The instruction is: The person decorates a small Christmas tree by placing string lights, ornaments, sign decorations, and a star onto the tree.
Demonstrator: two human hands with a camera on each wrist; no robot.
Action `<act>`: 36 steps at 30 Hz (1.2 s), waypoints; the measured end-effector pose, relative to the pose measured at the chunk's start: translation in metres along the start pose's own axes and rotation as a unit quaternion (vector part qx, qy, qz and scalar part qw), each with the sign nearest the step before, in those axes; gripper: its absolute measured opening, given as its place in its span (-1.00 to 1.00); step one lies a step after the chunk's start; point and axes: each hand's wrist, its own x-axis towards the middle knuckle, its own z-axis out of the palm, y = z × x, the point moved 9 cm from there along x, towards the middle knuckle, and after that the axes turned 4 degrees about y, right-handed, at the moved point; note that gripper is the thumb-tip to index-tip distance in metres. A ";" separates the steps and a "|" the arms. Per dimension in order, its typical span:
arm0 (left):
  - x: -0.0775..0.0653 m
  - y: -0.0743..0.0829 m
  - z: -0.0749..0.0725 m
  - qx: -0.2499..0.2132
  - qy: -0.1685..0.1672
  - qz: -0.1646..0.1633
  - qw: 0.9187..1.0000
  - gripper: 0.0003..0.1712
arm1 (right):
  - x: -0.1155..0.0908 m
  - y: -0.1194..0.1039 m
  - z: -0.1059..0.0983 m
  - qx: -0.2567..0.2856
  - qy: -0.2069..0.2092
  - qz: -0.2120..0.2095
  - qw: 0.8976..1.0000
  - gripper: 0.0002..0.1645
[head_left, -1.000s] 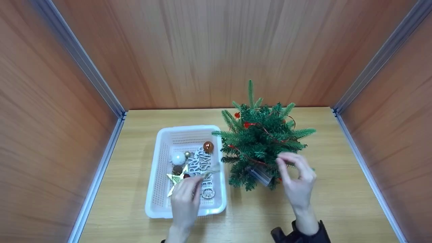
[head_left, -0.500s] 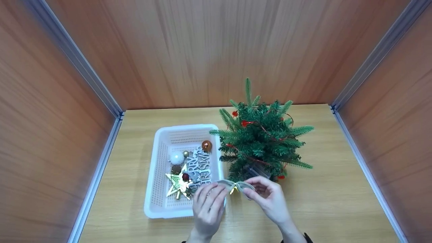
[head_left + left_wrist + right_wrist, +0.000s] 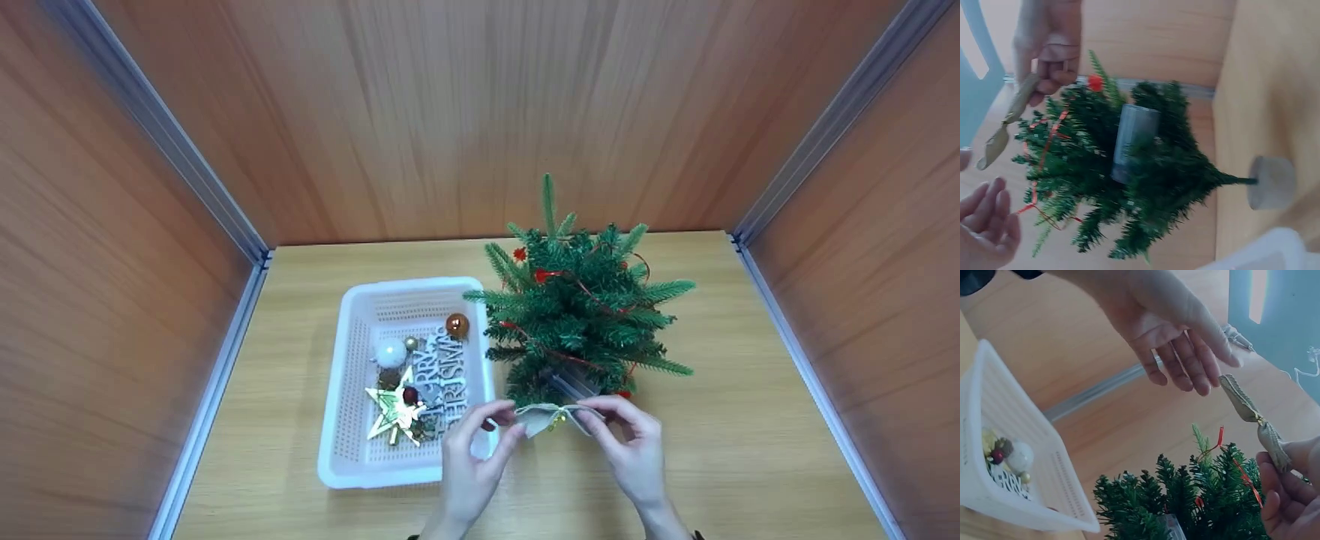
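Note:
A grey-green ribbon bow (image 3: 540, 420) with a gold tie at its middle is held in front of the small Christmas tree (image 3: 577, 315). My right hand (image 3: 630, 446) pinches the bow's right end between thumb and fingers. Around the left end, my left hand (image 3: 474, 457) has its thumb and fingers parted. In the right wrist view, a narrow gap shows between the left thumb and fingers (image 3: 1182, 374) beside the bow (image 3: 1258, 417). Red string (image 3: 1044, 149) and red ornaments hang in the branches. A clear plastic case (image 3: 1134, 140) sits among the lower branches.
Left of the tree stands a white plastic basket (image 3: 334, 405). Inside lie a gold star (image 3: 396, 409), a white ball (image 3: 390, 352), a copper ball (image 3: 457, 325) and silver lettering (image 3: 450, 375). Wooden panels (image 3: 450, 112) enclose the back and sides.
My left hand has brought the bow from the basket to the tree's front. My right hand has come down and taken its right end. The left fingers have since parted, and the bow has moved right.

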 end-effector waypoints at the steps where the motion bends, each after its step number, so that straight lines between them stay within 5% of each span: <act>1: 0.001 -0.005 0.003 -0.019 -0.013 -0.031 0.999 -0.73 | 0.002 -0.006 0.000 -0.007 0.007 -0.015 1.000 -0.67; 6: 0.008 -0.017 0.012 -0.071 -0.041 -0.141 0.987 -0.86 | 0.011 -0.026 0.000 -0.041 0.027 -0.051 0.997 -0.64; 9: 0.017 -0.017 0.012 -0.069 -0.033 -0.164 0.984 -0.88 | 0.017 -0.031 -0.003 -0.047 0.027 -0.066 0.996 -0.67; 14: 0.042 -0.016 0.007 -0.051 -0.012 -0.138 0.989 -0.89 | 0.030 -0.038 -0.023 -0.019 0.065 -0.108 0.992 -0.89; 19: 0.074 -0.019 0.002 -0.012 0.024 -0.092 0.995 -0.90 | 0.048 -0.038 -0.039 -0.184 0.122 -0.120 0.968 -0.83; 23: 0.093 -0.021 0.007 0.022 0.042 -0.040 0.998 -0.91 | 0.056 -0.013 -0.044 -0.290 0.108 -0.102 0.945 -0.66; 28: 0.103 -0.021 0.022 0.067 0.044 0.017 0.997 -0.92 | 0.056 0.003 -0.047 -0.318 0.107 -0.103 0.936 -0.71; 36: 0.108 -0.025 0.040 0.184 0.029 0.037 0.982 -0.93 | 0.054 0.004 -0.050 -0.336 0.131 -0.099 0.927 -0.81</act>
